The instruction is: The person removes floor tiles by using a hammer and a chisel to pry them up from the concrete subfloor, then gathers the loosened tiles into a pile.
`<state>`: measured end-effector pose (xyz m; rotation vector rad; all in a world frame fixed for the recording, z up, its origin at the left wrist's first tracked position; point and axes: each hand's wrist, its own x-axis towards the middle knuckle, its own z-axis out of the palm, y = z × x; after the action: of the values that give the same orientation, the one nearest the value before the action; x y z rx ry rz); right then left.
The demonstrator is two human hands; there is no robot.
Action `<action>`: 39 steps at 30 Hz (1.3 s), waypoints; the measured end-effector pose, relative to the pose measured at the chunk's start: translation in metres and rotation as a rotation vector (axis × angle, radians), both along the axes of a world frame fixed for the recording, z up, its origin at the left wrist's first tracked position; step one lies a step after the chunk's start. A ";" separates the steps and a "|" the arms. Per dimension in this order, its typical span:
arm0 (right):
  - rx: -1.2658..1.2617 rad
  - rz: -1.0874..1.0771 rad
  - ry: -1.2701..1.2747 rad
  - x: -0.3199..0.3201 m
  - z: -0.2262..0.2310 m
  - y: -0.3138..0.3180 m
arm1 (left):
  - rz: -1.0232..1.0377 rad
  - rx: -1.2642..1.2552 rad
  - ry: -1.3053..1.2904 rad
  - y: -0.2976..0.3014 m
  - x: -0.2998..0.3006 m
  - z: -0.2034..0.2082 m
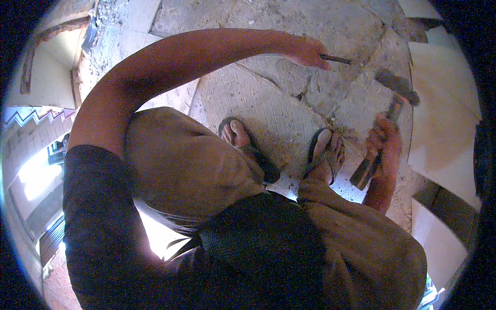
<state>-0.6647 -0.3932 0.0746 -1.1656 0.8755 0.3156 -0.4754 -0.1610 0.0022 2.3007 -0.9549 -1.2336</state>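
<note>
My left hand (308, 52) is closed in a fist, low over the broken floor, at the end of my outstretched left arm. Out of it, toward the right, sticks a short dark metal chisel (337, 59); its other end is hidden by the fingers. On the right, my right hand (381, 135) grips the handle of a hammer (397, 87), fingers wrapped round it. The hammer's blocky head is slightly blurred and raised to the right of the chisel, apart from it. The handle's butt end shows below my hand.
The tiled floor (243, 95) is cracked, with a rough grey patch (330, 31) and loose crumbs beyond my feet. My sandalled left foot (235, 133) and right foot (326, 147) stand close by. A pale wall (439, 103) rises along the right.
</note>
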 end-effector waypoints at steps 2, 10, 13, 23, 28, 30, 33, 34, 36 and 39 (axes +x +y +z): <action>0.042 -0.103 -0.125 0.006 -0.001 -0.017 | -0.037 0.036 0.007 0.000 0.002 0.005; 0.174 0.131 0.087 0.008 -0.010 0.035 | -0.084 -0.025 -0.066 0.006 0.000 -0.010; 0.322 0.066 0.072 0.009 0.008 0.015 | -0.031 0.047 0.000 0.010 0.000 -0.014; 0.132 -0.097 0.058 0.011 -0.015 0.022 | -0.080 -0.001 0.035 0.008 0.000 -0.014; 0.266 0.050 0.125 -0.003 -0.026 0.011 | -0.051 -0.039 -0.001 0.017 -0.002 -0.026; 0.245 -0.022 0.077 -0.005 -0.022 0.000 | -0.012 -0.008 0.022 0.022 -0.002 -0.020; 0.201 -0.228 -0.048 0.003 -0.007 -0.010 | -0.045 0.023 0.029 0.015 -0.001 -0.019; 0.161 -0.289 -0.086 0.009 -0.008 -0.005 | -0.071 0.006 0.006 0.017 0.001 -0.020; 0.140 -0.346 -0.101 0.019 -0.012 0.011 | -0.098 0.042 -0.006 0.018 0.000 -0.016; 0.139 0.037 0.082 0.017 -0.023 0.027 | -0.086 0.061 0.021 0.010 0.003 -0.013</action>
<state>-0.6473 -0.3661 0.0519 -1.0467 0.8903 0.4499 -0.4727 -0.1506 -0.0105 2.3094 -1.0319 -1.3365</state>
